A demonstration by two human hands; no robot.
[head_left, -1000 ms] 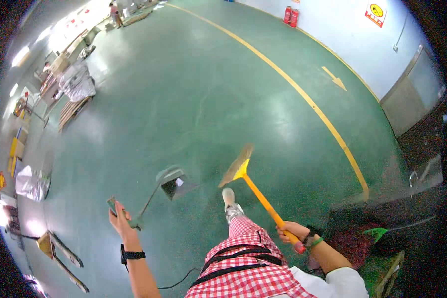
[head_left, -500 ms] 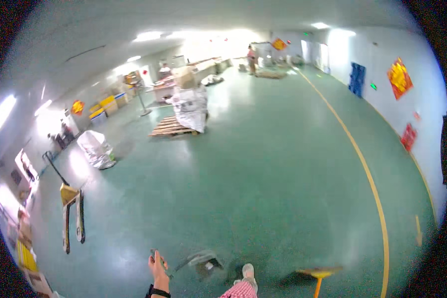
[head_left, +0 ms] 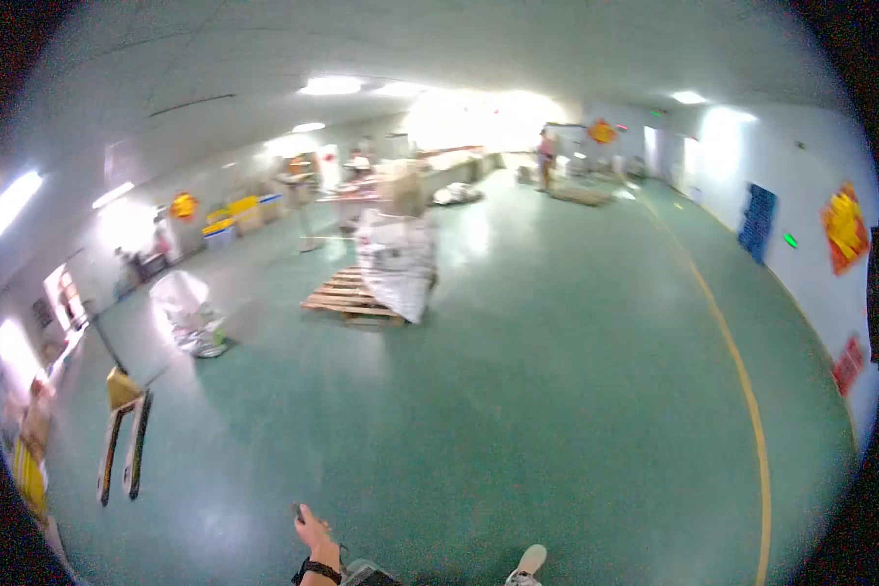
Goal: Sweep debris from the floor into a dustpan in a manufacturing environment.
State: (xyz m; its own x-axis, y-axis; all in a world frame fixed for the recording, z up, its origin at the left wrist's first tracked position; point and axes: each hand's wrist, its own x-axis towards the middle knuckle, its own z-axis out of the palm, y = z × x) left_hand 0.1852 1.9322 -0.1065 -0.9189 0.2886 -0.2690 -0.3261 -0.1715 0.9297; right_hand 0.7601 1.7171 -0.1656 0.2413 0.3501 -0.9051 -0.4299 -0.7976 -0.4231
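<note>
My left hand (head_left: 315,533), with a black band (head_left: 317,569) at the wrist, is low in the view, left of the middle. Its fingers are closed round the dark handle of a dustpan, whose end pokes out by the thumb. Just right of the wrist, the grey edge of the dustpan (head_left: 367,566) shows, mostly cut off by the lower rim. My right hand is out of view. One light-coloured shoe (head_left: 531,559) of mine stands on the green floor.
A yellow pallet jack (head_left: 124,391) stands at the left, with a white sack (head_left: 187,313) beyond it. Ahead, a large white sack (head_left: 397,256) rests on a wooden pallet (head_left: 347,293). A person (head_left: 545,159) stands far off. Blue pallets (head_left: 757,223) lean on the right wall.
The view has shifted: the pallet and sacks now appear lower. The yellow-handled broom at lower right has left the view, and less of the dustpan shows. My left hand keeps its grip.
</note>
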